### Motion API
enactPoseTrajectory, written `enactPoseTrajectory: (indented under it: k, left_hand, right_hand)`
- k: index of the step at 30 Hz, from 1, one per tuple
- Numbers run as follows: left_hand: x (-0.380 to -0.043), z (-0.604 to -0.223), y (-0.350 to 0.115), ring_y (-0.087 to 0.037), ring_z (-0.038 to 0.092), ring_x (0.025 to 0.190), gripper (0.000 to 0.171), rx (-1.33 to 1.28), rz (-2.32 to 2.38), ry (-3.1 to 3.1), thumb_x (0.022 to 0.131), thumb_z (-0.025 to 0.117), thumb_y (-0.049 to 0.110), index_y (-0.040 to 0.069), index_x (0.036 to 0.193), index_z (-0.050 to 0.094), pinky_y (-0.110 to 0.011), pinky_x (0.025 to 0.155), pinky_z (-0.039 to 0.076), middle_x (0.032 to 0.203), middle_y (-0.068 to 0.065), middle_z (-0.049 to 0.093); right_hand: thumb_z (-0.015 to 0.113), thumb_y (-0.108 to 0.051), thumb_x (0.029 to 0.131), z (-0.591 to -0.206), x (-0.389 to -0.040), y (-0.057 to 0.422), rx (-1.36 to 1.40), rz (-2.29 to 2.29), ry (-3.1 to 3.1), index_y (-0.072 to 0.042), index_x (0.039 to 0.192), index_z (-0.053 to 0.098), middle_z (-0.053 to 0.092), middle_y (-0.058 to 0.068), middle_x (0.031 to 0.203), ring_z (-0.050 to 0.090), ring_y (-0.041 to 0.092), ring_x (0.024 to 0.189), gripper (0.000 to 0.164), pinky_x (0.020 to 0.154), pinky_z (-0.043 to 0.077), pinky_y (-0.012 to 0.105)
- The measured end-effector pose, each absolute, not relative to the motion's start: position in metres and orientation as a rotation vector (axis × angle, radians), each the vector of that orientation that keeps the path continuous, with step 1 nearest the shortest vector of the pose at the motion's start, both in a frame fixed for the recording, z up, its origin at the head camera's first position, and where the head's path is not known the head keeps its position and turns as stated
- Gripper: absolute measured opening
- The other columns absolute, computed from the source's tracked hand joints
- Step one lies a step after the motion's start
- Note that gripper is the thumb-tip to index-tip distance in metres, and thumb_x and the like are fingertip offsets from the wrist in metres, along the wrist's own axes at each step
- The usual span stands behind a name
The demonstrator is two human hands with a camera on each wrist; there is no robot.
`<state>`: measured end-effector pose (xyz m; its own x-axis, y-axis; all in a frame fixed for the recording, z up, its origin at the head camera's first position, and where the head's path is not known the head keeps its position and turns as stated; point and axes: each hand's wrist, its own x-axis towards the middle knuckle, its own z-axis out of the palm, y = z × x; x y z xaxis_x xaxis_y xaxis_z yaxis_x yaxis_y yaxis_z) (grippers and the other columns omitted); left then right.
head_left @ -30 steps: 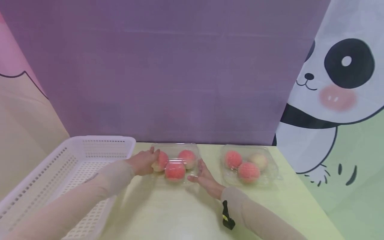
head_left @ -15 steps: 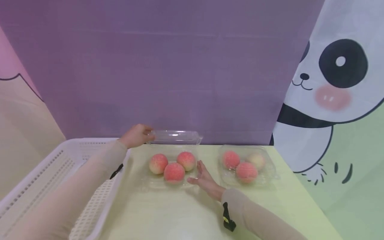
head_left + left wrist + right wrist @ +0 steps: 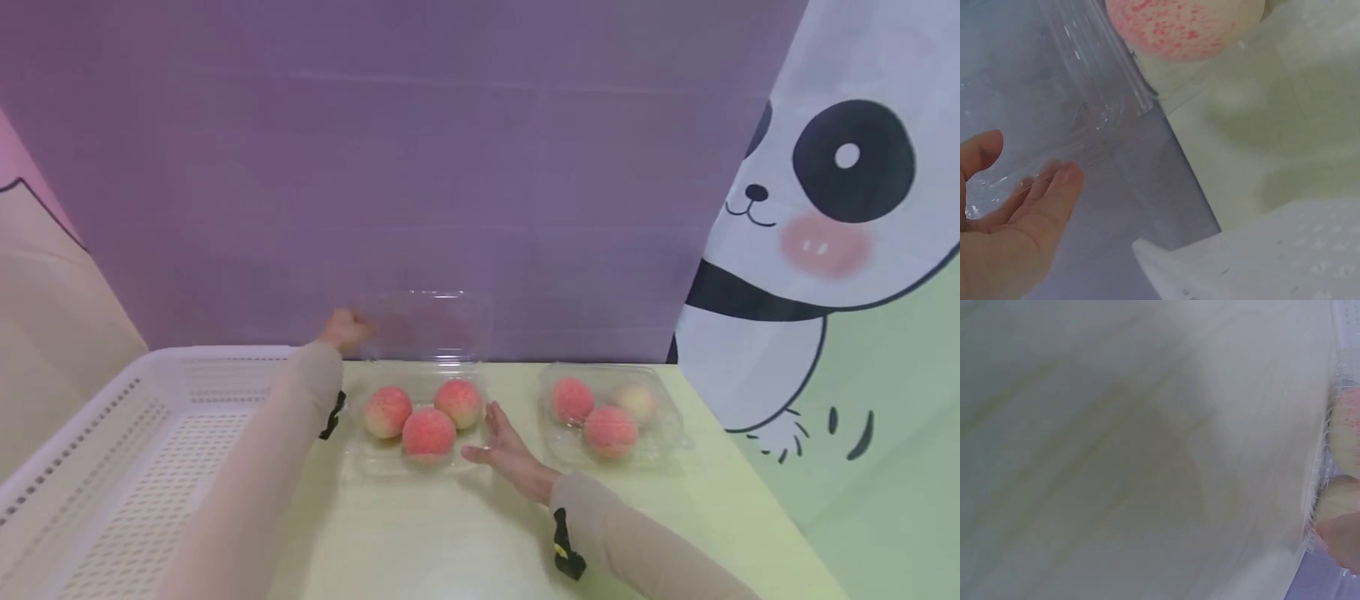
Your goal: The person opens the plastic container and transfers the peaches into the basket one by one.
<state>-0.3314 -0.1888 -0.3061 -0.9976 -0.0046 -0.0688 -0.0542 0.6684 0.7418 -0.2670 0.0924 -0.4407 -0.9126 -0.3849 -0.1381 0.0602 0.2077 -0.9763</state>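
Observation:
A clear plastic clamshell box holds three pink-and-cream peaches (image 3: 429, 433) near the back of the table. Its transparent lid (image 3: 427, 329) stands raised in front of the purple backdrop. My left hand (image 3: 347, 330) is at the lid's left edge. In the left wrist view, that hand's thumb (image 3: 984, 153) is apart from the fairly straight fingers (image 3: 1054, 200), which overlap the clear plastic. Against the box's right side, my right hand (image 3: 517, 458) has its fingers extended and thumb spread at the front corner. Only part of that hand (image 3: 1342, 540) shows in the right wrist view, beside the peaches.
To the right sits a second clear clamshell box (image 3: 663, 446), lid down over three peaches. A white perforated basket (image 3: 240, 353) stands on the left, below the left forearm. The purple backdrop (image 3: 450, 167) rises directly behind the pale table (image 3: 420, 533).
The box lid has swung up and back from over the peaches to standing raised, my left hand moving up and away with it. My right hand has stayed by the box's right side.

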Motion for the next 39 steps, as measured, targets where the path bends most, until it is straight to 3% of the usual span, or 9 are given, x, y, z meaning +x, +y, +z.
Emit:
enactPoseTrajectory:
  k: [3,10,13,19,23,27,34,38,39]
  left_hand:
    - [-0.336,-0.314,-0.189,-0.042,0.042,0.119,0.049,-0.069,1.246,2.731,0.091,0.047,0.020,-0.012,0.127,0.039,-0.050,0.098,0.040,0.129,-0.030,0.043]
    - [-0.333,-0.322,-0.181,-0.046,0.022,0.132,0.067,-0.082,1.354,2.545,0.092,0.043,0.015,-0.014,0.140,0.007,-0.053,0.108,0.026,0.145,-0.034,0.014]
    - [-0.333,-0.326,-0.180,-0.047,0.018,0.133,0.068,-0.079,1.412,2.511,0.093,0.040,0.015,-0.013,0.141,0.001,-0.054,0.109,0.022,0.146,-0.034,0.008]
    - [-0.337,-0.334,-0.180,-0.046,0.017,0.134,0.055,-0.061,1.401,2.566,0.098,0.019,0.019,-0.013,0.141,0.006,-0.053,0.111,0.017,0.145,-0.033,0.015]
    - [-0.338,-0.337,-0.182,-0.046,0.020,0.133,0.053,-0.031,1.366,2.592,0.098,0.015,0.018,-0.014,0.140,0.010,-0.053,0.110,0.020,0.143,-0.034,0.018]
    - [-0.343,-0.343,-0.186,-0.046,0.022,0.132,0.054,-0.046,1.305,2.631,0.098,0.015,0.020,-0.014,0.140,0.010,-0.053,0.110,0.022,0.142,-0.034,0.020]
    - [-0.374,-0.374,-0.205,-0.043,0.028,0.130,0.071,-0.051,1.258,2.719,0.096,0.027,0.047,-0.007,0.142,0.016,-0.053,0.106,0.028,0.143,-0.029,0.025]
    - [-0.346,-0.342,-0.185,-0.042,0.027,0.132,0.061,-0.083,1.308,2.789,0.097,0.032,0.033,-0.005,0.142,0.019,-0.053,0.109,0.024,0.145,-0.026,0.025]
    - [-0.343,-0.337,-0.181,-0.041,0.031,0.130,0.057,-0.054,1.300,2.833,0.096,0.034,0.029,-0.006,0.141,0.024,-0.052,0.107,0.027,0.143,-0.026,0.030]
  right_hand:
    - [0.067,-0.019,0.081,-0.440,-0.266,0.094,-0.307,-1.759,2.134,-0.011,0.147,-0.006,-0.001,0.015,0.154,0.003,0.035,0.140,0.099,0.110,0.010,0.056]
    - [0.065,-0.018,0.083,-0.440,-0.264,0.098,-0.306,-1.752,2.124,-0.012,0.147,-0.008,-0.003,0.013,0.154,0.002,0.034,0.140,0.097,0.111,0.009,0.055]
    - [0.065,-0.017,0.083,-0.440,-0.263,0.099,-0.318,-1.756,2.119,-0.012,0.147,-0.008,-0.003,0.013,0.154,0.002,0.035,0.140,0.097,0.111,0.010,0.055]
    - [0.065,-0.019,0.083,-0.438,-0.261,0.099,-0.342,-1.751,2.112,-0.011,0.147,-0.009,-0.003,0.014,0.154,0.003,0.036,0.140,0.098,0.110,0.011,0.056]
    - [0.066,-0.021,0.082,-0.439,-0.261,0.099,-0.355,-1.749,2.103,-0.012,0.147,-0.009,-0.004,0.012,0.154,0.002,0.034,0.140,0.099,0.111,0.009,0.056]
    - [0.067,-0.022,0.081,-0.439,-0.261,0.097,-0.359,-1.754,2.101,-0.011,0.147,-0.008,-0.003,0.012,0.154,0.002,0.033,0.141,0.101,0.111,0.009,0.055]
    - [0.066,-0.020,0.082,-0.437,-0.260,0.096,-0.351,-1.755,2.109,-0.010,0.147,-0.008,-0.003,0.013,0.154,0.001,0.033,0.141,0.099,0.111,0.007,0.055]
    - [0.066,-0.019,0.082,-0.436,-0.264,0.096,-0.355,-1.752,2.118,-0.009,0.147,-0.008,-0.002,0.015,0.154,0.001,0.033,0.141,0.099,0.111,0.008,0.054]
    - [0.066,-0.019,0.082,-0.437,-0.266,0.096,-0.354,-1.755,2.122,-0.009,0.147,-0.008,-0.002,0.015,0.153,0.001,0.033,0.141,0.099,0.111,0.008,0.054]
